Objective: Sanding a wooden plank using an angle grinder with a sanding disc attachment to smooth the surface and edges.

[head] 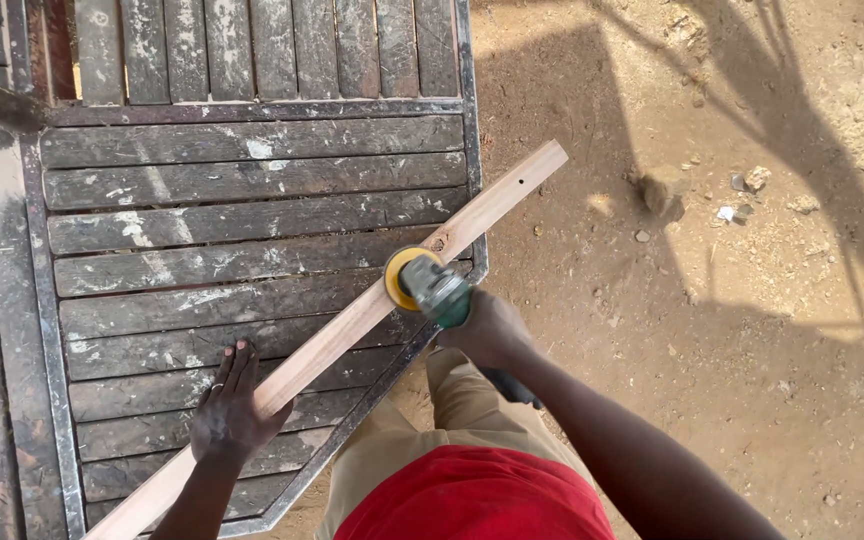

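Head view: we sand; left hand (230,410) pins the wooden strip (352,325) flat on the table (242,180), right hand (492,330) grips the sander (430,285); next, we judge, it slides along.

A long pale wooden strip (352,325) lies diagonally, a green yellow-disc sander (430,287) on it.

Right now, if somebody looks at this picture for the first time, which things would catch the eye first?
Probably the long pale wooden strip, lying diagonally across the dark slatted workbench and jutting past its edge over the sandy ground. At its middle, the right hand holds a green power sander with a yellow disc against the wood. The left hand presses flat on the strip lower down.
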